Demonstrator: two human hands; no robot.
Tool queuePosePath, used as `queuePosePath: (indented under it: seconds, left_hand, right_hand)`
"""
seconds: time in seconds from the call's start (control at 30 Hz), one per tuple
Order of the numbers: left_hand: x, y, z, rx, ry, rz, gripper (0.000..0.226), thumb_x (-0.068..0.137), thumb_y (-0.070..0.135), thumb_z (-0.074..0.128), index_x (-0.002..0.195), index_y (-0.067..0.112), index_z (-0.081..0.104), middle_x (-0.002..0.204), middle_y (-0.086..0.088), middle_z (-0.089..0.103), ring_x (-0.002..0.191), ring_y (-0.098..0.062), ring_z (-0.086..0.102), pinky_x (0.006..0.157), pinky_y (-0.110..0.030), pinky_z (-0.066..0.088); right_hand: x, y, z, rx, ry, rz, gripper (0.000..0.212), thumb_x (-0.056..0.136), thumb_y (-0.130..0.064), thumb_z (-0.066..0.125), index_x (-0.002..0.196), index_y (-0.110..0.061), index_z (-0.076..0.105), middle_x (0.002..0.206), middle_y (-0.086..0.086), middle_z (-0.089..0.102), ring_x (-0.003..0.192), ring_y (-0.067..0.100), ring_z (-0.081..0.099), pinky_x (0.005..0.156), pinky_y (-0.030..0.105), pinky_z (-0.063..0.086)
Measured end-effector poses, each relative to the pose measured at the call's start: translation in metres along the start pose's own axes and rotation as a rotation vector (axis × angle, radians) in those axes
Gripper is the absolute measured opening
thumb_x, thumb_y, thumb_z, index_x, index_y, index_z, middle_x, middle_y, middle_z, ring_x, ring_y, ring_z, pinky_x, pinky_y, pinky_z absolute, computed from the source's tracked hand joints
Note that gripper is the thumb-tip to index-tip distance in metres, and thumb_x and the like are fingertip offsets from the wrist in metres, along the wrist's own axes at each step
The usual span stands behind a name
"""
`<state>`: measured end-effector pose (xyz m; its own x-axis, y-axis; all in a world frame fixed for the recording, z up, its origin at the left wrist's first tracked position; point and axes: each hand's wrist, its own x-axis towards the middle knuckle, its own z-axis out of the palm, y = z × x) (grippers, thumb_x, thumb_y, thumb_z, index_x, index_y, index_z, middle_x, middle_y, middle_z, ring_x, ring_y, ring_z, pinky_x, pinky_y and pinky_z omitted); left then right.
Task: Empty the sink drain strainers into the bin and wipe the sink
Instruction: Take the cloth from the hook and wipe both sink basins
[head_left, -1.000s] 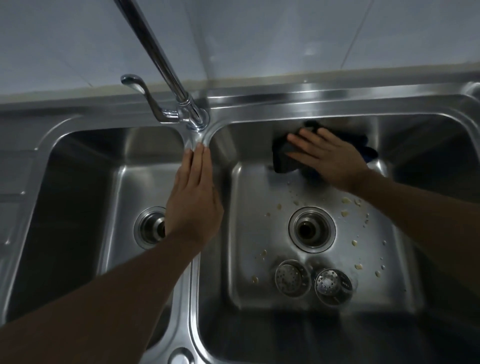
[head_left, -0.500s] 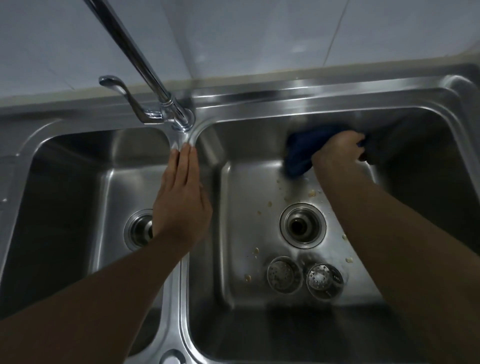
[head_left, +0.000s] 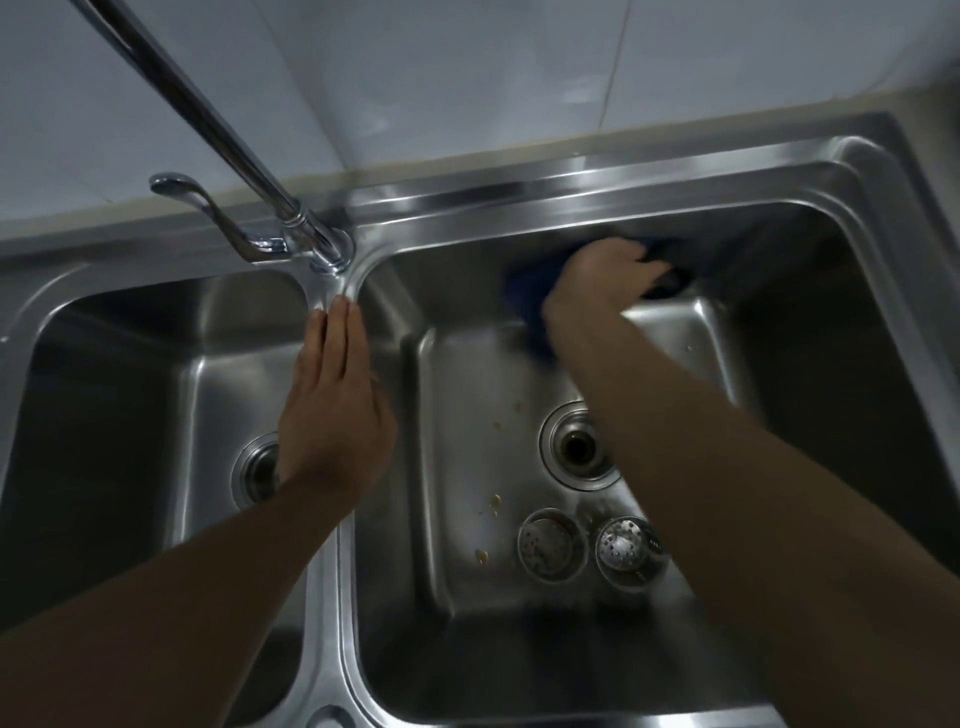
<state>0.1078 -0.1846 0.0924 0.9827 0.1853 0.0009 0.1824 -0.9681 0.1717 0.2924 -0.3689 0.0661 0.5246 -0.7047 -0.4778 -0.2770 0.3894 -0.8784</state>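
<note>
A steel double sink (head_left: 571, 182) fills the view. My right hand (head_left: 602, 278) grips a dark blue cloth (head_left: 530, 291) against the back wall of the right basin. My left hand (head_left: 332, 405) rests flat with straight fingers on the divider between the basins, just below the tap base. Two round metal strainers (head_left: 551, 543) (head_left: 626, 545) lie side by side on the right basin floor near its front. The right drain (head_left: 579, 447) stands open above them, partly hidden by my right forearm. Small food scraps (head_left: 496, 501) dot the floor left of the drain.
A tall chrome tap (head_left: 228, 140) with a lever handle (head_left: 208, 213) rises at the back of the divider. The left basin's drain (head_left: 257, 467) shows beside my left wrist. White wall tiles (head_left: 467, 78) stand behind the sink.
My right hand has gone from lying flat on the cloth to gripping it, and has carried it right and up the back wall. My left hand has stayed on the divider.
</note>
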Motion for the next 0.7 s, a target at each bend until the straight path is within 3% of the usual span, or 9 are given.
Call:
queuePosePath:
  seconds: [0.07,0.13,0.2,0.27,0.33,0.4,0.53,0.63,0.7]
  left_hand:
    - [-0.001,0.0,-0.001,-0.004,0.0,0.0,0.063,0.101,0.009,0.039,0.158,0.0,0.014,0.167,-0.013,0.012,0.155,-0.029,0.006,0.125,-0.044,0.019]
    - [-0.001,0.0,-0.001,-0.001,-0.006,-0.002,0.063,0.102,0.01,0.038,0.158,0.001,0.013,0.167,-0.012,0.01,0.155,-0.028,0.004,0.125,-0.041,0.016]
    - [0.0,0.0,0.001,-0.003,-0.011,-0.007,0.062,0.102,0.011,0.036,0.158,0.002,0.011,0.168,-0.011,0.008,0.155,-0.027,0.003,0.125,-0.04,0.013]
    - [0.001,0.001,0.001,-0.005,-0.008,-0.009,0.062,0.102,0.011,0.036,0.158,0.001,0.012,0.168,-0.011,0.008,0.155,-0.028,0.003,0.125,-0.04,0.014]
    - [0.001,0.002,0.001,-0.005,0.0,-0.007,0.062,0.101,0.009,0.037,0.158,0.0,0.014,0.167,-0.013,0.011,0.155,-0.029,0.005,0.125,-0.041,0.016]
    - [0.0,0.001,0.001,0.001,0.004,-0.01,0.062,0.1,0.009,0.038,0.157,0.0,0.015,0.167,-0.013,0.012,0.155,-0.03,0.007,0.125,-0.042,0.018]
    - [0.0,0.0,0.001,0.0,0.007,-0.007,0.062,0.101,0.011,0.037,0.158,0.0,0.014,0.167,-0.014,0.012,0.155,-0.03,0.007,0.125,-0.044,0.02]
    - [0.0,0.0,0.002,0.003,0.013,-0.002,0.062,0.101,0.01,0.037,0.157,-0.001,0.015,0.167,-0.014,0.013,0.155,-0.03,0.007,0.125,-0.043,0.018]
    - [0.001,-0.001,0.003,0.002,0.014,-0.006,0.062,0.101,0.011,0.037,0.158,0.0,0.014,0.167,-0.014,0.012,0.155,-0.03,0.007,0.125,-0.043,0.018]
  right_hand:
    - [-0.032,0.015,0.006,-0.081,-0.082,-0.07,0.049,0.106,-0.015,0.038,0.151,0.001,0.027,0.151,0.02,0.039,0.129,0.032,0.047,0.093,0.009,0.023]
    - [-0.046,0.024,0.006,-0.175,-0.142,-0.122,0.05,0.106,-0.016,0.038,0.153,-0.002,0.026,0.15,0.019,0.042,0.125,0.031,0.05,0.081,0.008,0.022]
    - [-0.038,0.021,0.0,-0.243,-0.142,-0.212,0.052,0.106,-0.014,0.038,0.154,-0.001,0.022,0.154,0.019,0.037,0.13,0.031,0.048,0.086,0.006,0.022]
    - [-0.022,0.014,-0.007,-0.307,-0.091,-0.31,0.054,0.106,-0.01,0.037,0.155,0.002,0.017,0.161,0.02,0.022,0.141,0.029,0.036,0.101,0.008,0.019]
    - [-0.017,0.012,-0.006,-0.379,-0.062,-0.315,0.056,0.106,-0.011,0.035,0.156,0.001,0.012,0.164,0.018,0.014,0.147,0.027,0.028,0.112,0.019,0.019]
    - [-0.029,0.022,-0.005,-0.491,-0.099,-0.326,0.056,0.106,-0.015,0.036,0.156,-0.002,0.014,0.164,0.016,0.017,0.142,0.029,0.036,0.11,0.031,0.03]
    - [-0.06,0.061,-0.04,-0.78,-0.488,-0.697,0.057,0.097,-0.008,0.048,0.152,-0.007,0.033,0.16,0.018,0.027,0.119,0.039,0.058,0.084,0.045,0.051]
    - [-0.06,0.087,-0.058,-1.038,-0.807,-1.18,0.06,0.09,-0.007,0.049,0.15,-0.015,0.043,0.159,0.017,0.03,0.133,0.037,0.049,0.08,0.044,0.055]
    - [-0.053,0.095,-0.053,-1.244,-1.083,-1.349,0.059,0.09,-0.019,0.054,0.149,-0.021,0.045,0.159,0.01,0.033,0.143,0.034,0.036,0.088,0.046,0.054]
